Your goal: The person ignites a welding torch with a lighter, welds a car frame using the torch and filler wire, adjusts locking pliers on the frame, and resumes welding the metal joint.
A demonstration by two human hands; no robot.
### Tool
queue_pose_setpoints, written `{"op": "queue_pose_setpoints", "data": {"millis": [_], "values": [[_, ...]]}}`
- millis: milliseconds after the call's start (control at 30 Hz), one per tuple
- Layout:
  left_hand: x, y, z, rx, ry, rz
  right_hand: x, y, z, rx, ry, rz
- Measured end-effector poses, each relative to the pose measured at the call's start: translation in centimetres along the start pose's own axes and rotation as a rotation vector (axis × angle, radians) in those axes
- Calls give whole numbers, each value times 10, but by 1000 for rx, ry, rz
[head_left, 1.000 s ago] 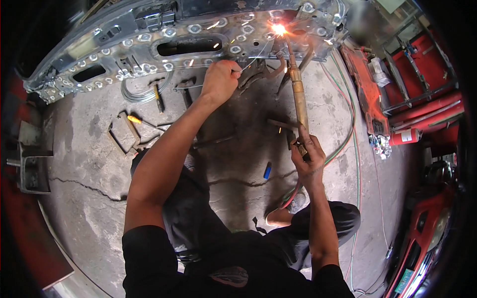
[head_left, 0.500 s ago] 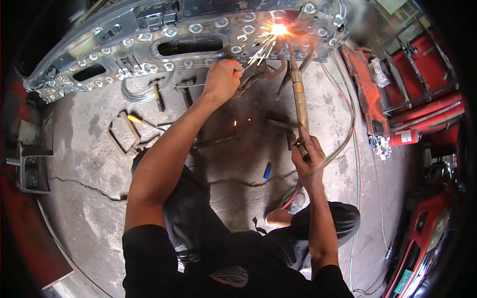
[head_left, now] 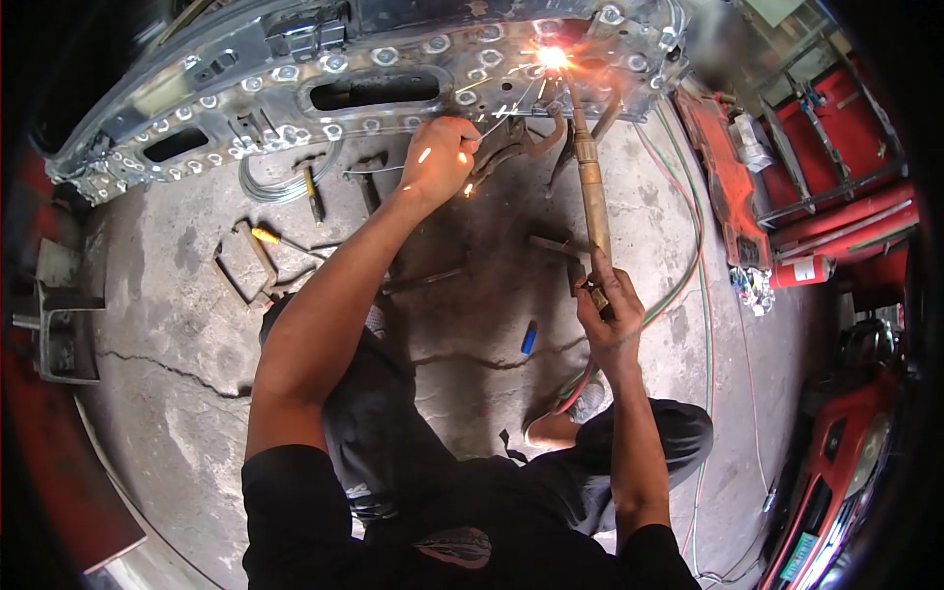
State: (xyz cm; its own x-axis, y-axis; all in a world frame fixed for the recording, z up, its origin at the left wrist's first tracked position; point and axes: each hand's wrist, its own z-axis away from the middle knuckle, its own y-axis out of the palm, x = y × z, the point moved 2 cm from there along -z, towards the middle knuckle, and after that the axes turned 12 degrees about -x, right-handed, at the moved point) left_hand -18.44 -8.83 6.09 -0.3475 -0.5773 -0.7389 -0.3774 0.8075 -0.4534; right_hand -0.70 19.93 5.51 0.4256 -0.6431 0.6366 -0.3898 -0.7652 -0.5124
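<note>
My right hand (head_left: 611,313) is closed round the lower end of a brass-coloured gas torch (head_left: 591,187). The torch points up to a metal car panel (head_left: 418,65), where its tip makes a bright orange-white glow (head_left: 553,59) with sparks. Left of the torch, my left hand (head_left: 440,162) pinches a thin welding rod (head_left: 500,122) just under the panel's lower edge. The rod slants up toward the glow, its far end lost in the glare, and its tail sticks out left behind the hand. Round weld spots dot the panel.
A wire coil (head_left: 285,182), hammer (head_left: 313,192), yellow-handled screwdriver (head_left: 267,236) and blue lighter (head_left: 529,338) lie on the concrete. Clamps (head_left: 539,145) hang at the panel's edge. Hoses (head_left: 700,246) run along the right, near a red fire extinguisher (head_left: 801,272) and red car (head_left: 841,472).
Sparks now fly down over my left hand and wrist, while earlier they sprayed nearer the glow. Both hands and the torch stay almost in place.
</note>
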Motion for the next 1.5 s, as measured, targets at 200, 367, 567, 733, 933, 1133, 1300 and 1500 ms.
{"op": "queue_pose_setpoints", "data": {"millis": [200,367,567,733,933,1133,1300,1500], "values": [[0,2,-1,-6,-36,-4,0,0,0,1,11,-4],[2,3,-2,-20,-27,-11,-5,1,2,-3,-15,-8],[0,1,-2,-19,-46,-14,-3,1,2,4,9,-7],[0,1,-3,-22,-45,-12,-1,1,0,1,14,-6],[-1,1,-2,-27,-39,-12,1,1,0,2,21,-4],[-1,2,-3,-16,-42,-28,-1,0,0,4,25,-2],[-3,1,-3,-28,-29,-23,-1,0,0,4,23,2],[0,3,-2,-28,-5,-69,-1,0,0,4,22,-15]]}}
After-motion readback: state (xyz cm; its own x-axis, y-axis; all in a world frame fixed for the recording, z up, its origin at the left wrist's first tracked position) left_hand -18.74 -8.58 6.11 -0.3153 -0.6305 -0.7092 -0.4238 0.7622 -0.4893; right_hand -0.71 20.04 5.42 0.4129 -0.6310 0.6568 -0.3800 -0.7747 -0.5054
